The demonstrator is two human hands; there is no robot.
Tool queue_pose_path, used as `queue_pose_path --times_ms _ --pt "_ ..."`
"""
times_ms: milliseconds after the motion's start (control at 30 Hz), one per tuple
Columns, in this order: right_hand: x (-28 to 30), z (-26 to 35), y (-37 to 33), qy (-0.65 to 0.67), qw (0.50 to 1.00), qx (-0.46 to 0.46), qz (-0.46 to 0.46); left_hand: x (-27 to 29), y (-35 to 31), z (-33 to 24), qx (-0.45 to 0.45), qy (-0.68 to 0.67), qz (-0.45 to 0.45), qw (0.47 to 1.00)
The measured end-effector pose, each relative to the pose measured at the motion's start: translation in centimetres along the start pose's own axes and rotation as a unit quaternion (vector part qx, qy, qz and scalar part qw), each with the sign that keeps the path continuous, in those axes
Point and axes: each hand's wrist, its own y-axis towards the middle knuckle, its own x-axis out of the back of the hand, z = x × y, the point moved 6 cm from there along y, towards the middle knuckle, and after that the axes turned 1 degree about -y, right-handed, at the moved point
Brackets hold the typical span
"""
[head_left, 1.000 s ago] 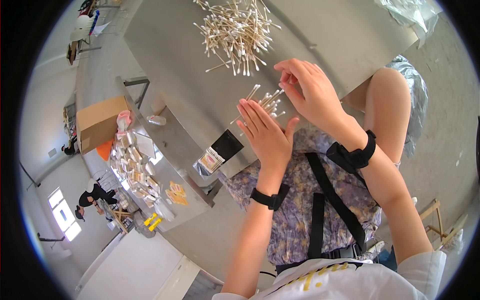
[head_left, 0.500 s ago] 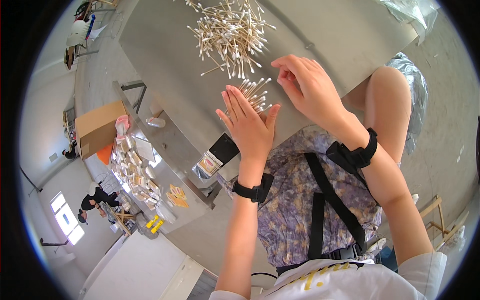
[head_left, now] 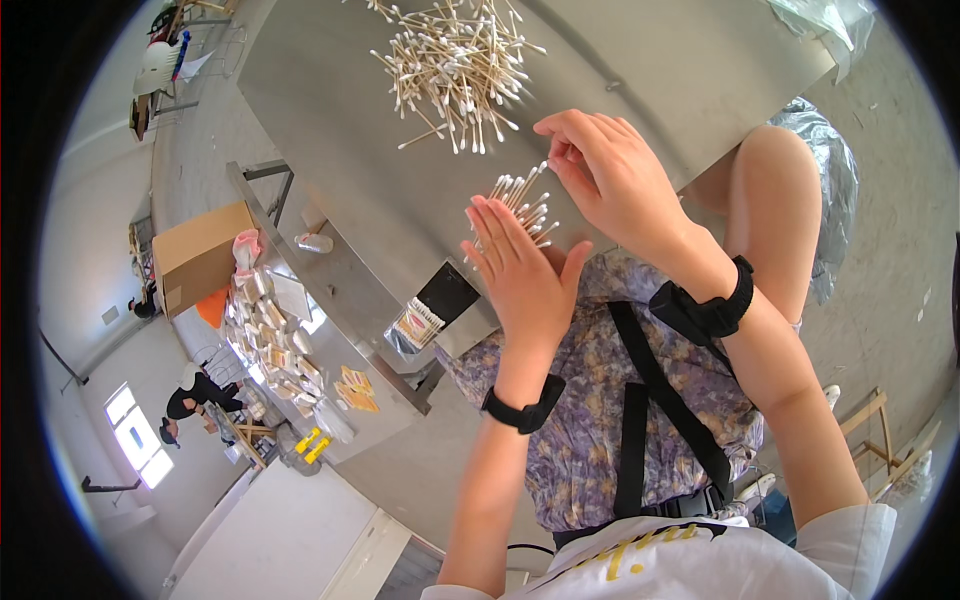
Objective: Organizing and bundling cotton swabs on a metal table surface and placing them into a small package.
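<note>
My left hand rests over a small bundle of cotton swabs, its fingers straight and together and its thumb apart. The bundle lies behind those fingers, white tips fanning out beyond them; how the palm meets it is hidden. Beside the tips, my right hand is bent with thumb and fingers drawn in. One swab tip shows right at its thumb, but whether the fingers grip it is not visible. Farther off on the metal table is a loose heap of cotton swabs.
A black piece and a clear pack of swabs sit by the table's near-left edge. Leftward, a second table holds many small packs and a cardboard box. A person bends over at far left. Clear plastic hangs at the far right corner.
My left hand and the swab bundle have shifted right and slightly nearer me. My right hand has edged left, so its thumb now meets a swab tip. The heap stays put.
</note>
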Motion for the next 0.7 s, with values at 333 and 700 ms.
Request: queue_pose_path --times_ms 333,700 --pt "-0.4 -0.1 0.0 0.008 1.000 -0.008 0.005 0.3 4.0 2.2 -0.003 0.020 -0.038 0.999" --pt "-1.1 -0.4 -0.2 -0.012 1.000 -0.001 0.021 2.4 0.3 2.0 -0.005 -0.047 0.022 0.999"
